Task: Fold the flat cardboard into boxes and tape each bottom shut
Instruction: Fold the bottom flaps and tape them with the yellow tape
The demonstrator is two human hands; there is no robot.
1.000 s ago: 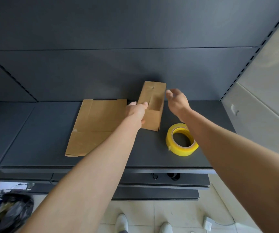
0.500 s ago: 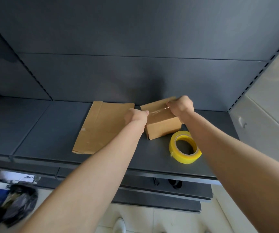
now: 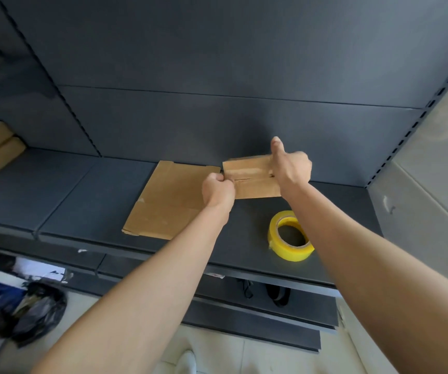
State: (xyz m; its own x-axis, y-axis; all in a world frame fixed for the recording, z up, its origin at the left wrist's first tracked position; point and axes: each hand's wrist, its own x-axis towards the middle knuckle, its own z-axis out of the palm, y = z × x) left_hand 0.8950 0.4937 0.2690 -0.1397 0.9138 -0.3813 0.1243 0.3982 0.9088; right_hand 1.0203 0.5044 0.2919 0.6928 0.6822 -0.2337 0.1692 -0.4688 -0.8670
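Dark shelf (image 3: 82, 201): flat cardboard (image 3: 171, 198) left of box (image 3: 252, 179), tape roll (image 3: 293, 254) nearer.

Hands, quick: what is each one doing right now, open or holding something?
Left hand: closed, gripping the left end of the small cardboard box.
Right hand: closed on the box's right end, thumb up.

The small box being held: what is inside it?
Nothing inside shows. The small box faces the camera with closed flaps, a seam between them. The left hand and right hand grip its ends, covering those.
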